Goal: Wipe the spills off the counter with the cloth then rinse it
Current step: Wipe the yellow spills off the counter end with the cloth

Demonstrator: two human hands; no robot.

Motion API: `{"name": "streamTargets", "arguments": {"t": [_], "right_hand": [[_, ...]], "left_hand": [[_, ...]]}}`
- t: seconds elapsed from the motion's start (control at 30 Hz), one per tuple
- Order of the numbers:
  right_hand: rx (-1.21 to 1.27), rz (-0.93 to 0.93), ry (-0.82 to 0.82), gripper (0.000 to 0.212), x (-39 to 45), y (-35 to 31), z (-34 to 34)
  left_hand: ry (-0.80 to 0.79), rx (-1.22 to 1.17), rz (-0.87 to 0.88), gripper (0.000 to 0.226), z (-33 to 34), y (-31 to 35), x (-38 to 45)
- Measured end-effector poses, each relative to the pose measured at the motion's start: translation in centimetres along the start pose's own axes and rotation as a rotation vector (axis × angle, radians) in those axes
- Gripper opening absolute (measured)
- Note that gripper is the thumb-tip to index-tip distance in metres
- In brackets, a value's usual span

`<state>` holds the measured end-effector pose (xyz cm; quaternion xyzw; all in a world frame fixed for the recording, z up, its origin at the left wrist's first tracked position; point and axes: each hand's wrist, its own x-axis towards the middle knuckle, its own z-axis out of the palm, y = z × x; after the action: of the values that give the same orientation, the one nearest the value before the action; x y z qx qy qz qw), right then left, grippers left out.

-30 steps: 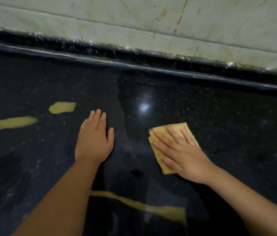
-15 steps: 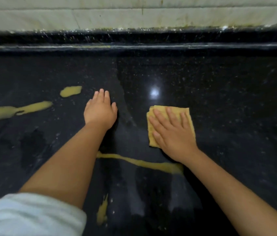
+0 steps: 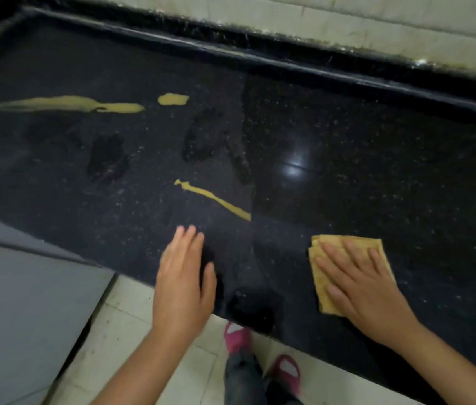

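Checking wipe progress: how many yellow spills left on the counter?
3. A long streak at far left, a small blob just right of it, and a thin diagonal streak mid-counter, beyond the left hand. More could lie outside the frame.

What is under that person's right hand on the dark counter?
A folded yellow cloth lies under the right hand, whose straight fingers press it flat on the black counter. Whether any spill lies beneath the cloth cannot be seen; it is covered.

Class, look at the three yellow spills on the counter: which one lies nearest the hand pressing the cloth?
The thin diagonal streak in the middle of the counter. It ends just up and left of the right hand on the cloth; the long smear and small blob lie farther back.
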<state>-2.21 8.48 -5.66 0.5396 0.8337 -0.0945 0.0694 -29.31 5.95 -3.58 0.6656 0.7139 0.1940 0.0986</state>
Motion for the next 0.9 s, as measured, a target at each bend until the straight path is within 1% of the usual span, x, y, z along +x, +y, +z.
{"name": "streamTargets", "arguments": {"t": [0.03,0.1,0.13,0.17,0.2,0.27,0.33,0.4,0.43,0.5,0.57,0.6,0.67,0.73,0.77,0.8,0.83,0.9], "right_hand": [[0.008,0.065,-0.005,0.049,0.9,0.6,-0.8],[0.032,0.196,0.015,0.058,4.6,0.5,-2.0],[0.079,0.237,-0.019,0.059,6.7,-0.3,-2.2],[0.117,0.245,-0.049,0.054,8.9,-1.4,-2.3],[0.128,0.209,-0.067,0.051,10.8,-3.0,-2.6],[0.104,0.081,-0.074,0.05,12.4,-6.4,-2.6],[0.011,-0.071,-0.024,0.052,11.1,-8.1,-1.3],[-0.108,-0.205,0.066,0.056,7.1,-8.7,-0.1],[-0.118,-0.257,0.069,0.053,4.6,-8.3,0.6],[-0.11,-0.322,0.007,0.051,-0.4,-6.2,2.1],[-0.094,-0.357,-0.021,0.049,-3.7,-2.2,2.3],[-0.108,-0.311,-0.033,0.049,-4.5,-0.2,1.7],[-0.125,-0.116,-0.132,0.053,-4.3,3.1,0.0],[-0.079,0.069,-0.116,0.064,-2.7,4.3,-1.2],[-0.016,0.177,-0.126,0.062,-1.6,4.1,-1.4],[0.015,0.262,-0.125,0.057,-0.2,3.2,-1.5],[0.026,0.306,-0.102,0.052,1.2,1.7,-1.5],[0.07,0.29,-0.073,0.051,3.3,-2.3,-1.7]], "left_hand": [[-0.038,0.027,0.022,0.052,0.6,0.2,-1.8],[-0.162,0.09,0.03,0.065,2.1,0.9,-3.9],[-0.193,0.098,0.0,0.069,2.8,1.0,-4.7],[-0.192,0.09,-0.023,0.069,3.5,1.0,-5.2],[-0.172,0.087,-0.036,0.068,4.0,1.1,-5.4],[-0.126,0.074,-0.052,0.066,4.7,1.1,-5.7],[-0.072,0.077,-0.048,0.066,5.0,1.1,-5.7],[-0.021,0.096,-0.045,0.067,5.3,0.9,-5.7],[-0.002,0.11,-0.042,0.067,5.4,0.9,-5.8],[0.037,0.14,-0.035,0.067,5.4,1.0,-5.9],[0.03,0.174,-0.05,0.058,5.1,1.1,-5.8],[0.021,0.186,-0.057,0.052,4.9,1.2,-5.9],[-0.018,0.202,-0.063,0.051,4.5,1.5,-5.8],[-0.051,0.217,-0.065,0.049,4.1,1.8,-5.7],[-0.063,0.211,-0.073,0.048,4.0,2.0,-5.7],[-0.091,0.19,-0.094,0.047,3.8,2.2,-5.6],[-0.118,0.173,-0.111,0.046,3.6,2.3,-5.4],[-0.101,0.214,-0.09,0.046,3.0,2.2,-5.3]]}}
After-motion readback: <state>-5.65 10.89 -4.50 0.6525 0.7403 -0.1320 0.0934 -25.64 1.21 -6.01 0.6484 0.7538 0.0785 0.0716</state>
